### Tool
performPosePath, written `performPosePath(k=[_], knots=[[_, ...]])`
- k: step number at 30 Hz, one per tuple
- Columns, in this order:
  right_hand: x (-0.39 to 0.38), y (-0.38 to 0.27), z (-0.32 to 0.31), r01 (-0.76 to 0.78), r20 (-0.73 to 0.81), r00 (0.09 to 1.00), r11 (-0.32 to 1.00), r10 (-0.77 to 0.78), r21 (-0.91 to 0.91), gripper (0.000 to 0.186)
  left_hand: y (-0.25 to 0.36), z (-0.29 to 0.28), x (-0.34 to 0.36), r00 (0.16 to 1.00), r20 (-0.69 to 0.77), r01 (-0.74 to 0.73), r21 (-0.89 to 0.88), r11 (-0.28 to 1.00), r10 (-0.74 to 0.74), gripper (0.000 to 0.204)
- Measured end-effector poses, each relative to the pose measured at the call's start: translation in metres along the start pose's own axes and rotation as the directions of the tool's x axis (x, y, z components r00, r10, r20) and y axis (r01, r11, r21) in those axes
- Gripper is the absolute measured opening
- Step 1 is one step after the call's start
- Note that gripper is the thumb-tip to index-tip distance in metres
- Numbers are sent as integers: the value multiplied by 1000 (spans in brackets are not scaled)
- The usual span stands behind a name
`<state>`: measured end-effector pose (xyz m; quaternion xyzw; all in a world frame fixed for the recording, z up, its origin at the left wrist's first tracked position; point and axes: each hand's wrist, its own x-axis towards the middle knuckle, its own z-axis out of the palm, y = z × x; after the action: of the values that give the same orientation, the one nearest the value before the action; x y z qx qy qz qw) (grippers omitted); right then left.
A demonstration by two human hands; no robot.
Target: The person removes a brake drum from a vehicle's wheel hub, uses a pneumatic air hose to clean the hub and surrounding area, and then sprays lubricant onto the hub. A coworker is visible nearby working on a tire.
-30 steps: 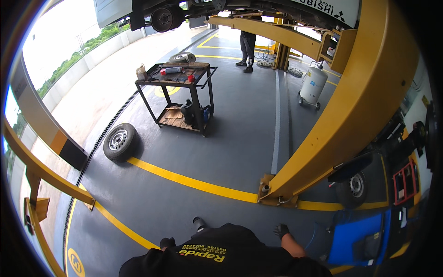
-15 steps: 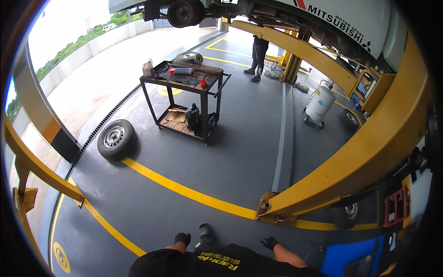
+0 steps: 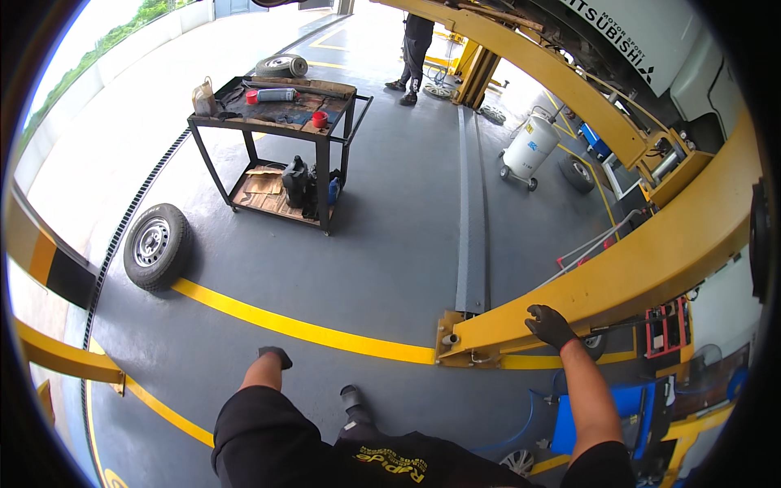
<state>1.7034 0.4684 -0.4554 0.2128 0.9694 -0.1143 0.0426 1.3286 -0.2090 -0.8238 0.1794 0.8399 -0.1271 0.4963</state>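
Note:
My left hand (image 3: 277, 356), in a dark glove, hangs low over the grey floor with its fingers largely hidden. My right hand (image 3: 551, 326), also gloved, is raised in front of the yellow lift post (image 3: 643, 264). Its fingers are bent but apart, and nothing shows in them. Whether it touches the post I cannot tell. My shoe (image 3: 351, 397) points forward between my arms. Ahead stands a black two-tier cart (image 3: 324, 145) carrying a spray can (image 3: 278, 95), a red cap-like piece (image 3: 320, 119) and a plastic jug (image 3: 203, 99); dark bottles (image 3: 296, 182) sit on its lower shelf.
A wheel (image 3: 156, 246) lies left of the cart, and another wheel (image 3: 281, 66) lies behind it. A white wheeled tank (image 3: 530, 147) stands to the right. A raised white vehicle (image 3: 610, 32) hangs overhead. Another person (image 3: 413, 53) stands at the back. A blue box-like unit (image 3: 602, 419) is at lower right.
Both arms have come up and forward; my right hand has risen to in front of the lift post. My view has turned right and moved closer to the cart.

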Motion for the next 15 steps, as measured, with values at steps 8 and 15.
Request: performPosePath(k=[8,15], knots=[[-149,4,193,-176,-58,982,983,179,59,20,5,235,-115,942,-255,-259,-145,955,217,40],[-262,20,354,-546,817,496,837,294,30,27,29,225,-111,954,-241,-237,-249,939,177,35]])
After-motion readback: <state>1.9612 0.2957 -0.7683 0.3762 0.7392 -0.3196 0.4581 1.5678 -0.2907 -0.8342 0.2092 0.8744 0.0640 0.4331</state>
